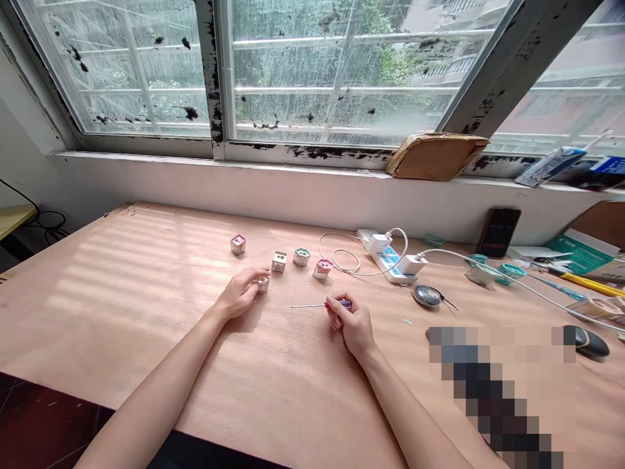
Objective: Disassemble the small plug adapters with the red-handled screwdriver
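Note:
My left hand (pixel 240 290) has its fingers closed around a small white patterned box (pixel 262 284) on the table, partly hidden by the fingertips. In my right hand (pixel 352 319) is a screwdriver (pixel 308 306), gripped by its dark handle, its thin shaft pointing left. Just beyond the hands stand several similar small boxes with holes in their tops: a cream-topped one (pixel 279 262), a green-topped one (pixel 301 256) and a pink-topped one (pixel 323 268). Another pink-rimmed box (pixel 238 244) sits apart, farther left.
Behind my right hand lies a white power strip (pixel 390 260) with chargers and looping cable. A round dark object (pixel 428 296), a black mouse (pixel 588 342), a phone (pixel 498 232) and teal-topped boxes (pixel 510 273) are at the right. The wooden table (pixel 122 286) meets the window wall.

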The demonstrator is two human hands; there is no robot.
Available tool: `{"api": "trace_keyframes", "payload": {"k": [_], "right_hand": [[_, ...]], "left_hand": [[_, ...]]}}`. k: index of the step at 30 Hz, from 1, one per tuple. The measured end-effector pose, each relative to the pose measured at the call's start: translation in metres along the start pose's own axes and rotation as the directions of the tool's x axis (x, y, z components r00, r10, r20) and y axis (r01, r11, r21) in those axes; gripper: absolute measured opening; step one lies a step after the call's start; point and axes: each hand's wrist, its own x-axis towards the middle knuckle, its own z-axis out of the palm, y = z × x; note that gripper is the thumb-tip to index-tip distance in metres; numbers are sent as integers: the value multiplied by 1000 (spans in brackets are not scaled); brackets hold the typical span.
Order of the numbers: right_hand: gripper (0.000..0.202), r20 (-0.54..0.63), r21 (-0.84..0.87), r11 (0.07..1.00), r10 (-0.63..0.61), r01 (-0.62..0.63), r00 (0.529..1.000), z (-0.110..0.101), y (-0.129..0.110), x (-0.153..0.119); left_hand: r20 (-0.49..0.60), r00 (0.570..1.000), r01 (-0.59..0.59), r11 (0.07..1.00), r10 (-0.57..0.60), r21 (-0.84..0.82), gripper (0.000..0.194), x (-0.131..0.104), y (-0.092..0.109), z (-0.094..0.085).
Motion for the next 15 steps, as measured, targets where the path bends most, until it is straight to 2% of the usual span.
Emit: {"api": "trace_keyframes", "payload": {"k": [8,12,15], "right_hand": [[38,5,-4,1000,16,-16,1000,-1,-1,-2],[37,4,-15,1000,12,-12,1000,-2,1,-3],[36,18,-28,1000,2,-1,1000,-4,3,-2]], "left_hand": [[-17,1000,21,999,-22,-36,46,0,2,2],[7,997,80,992,-80,-96,44,-3,4,3],[29,995,94,994,-93,-58,51,-5,3,0]]}}
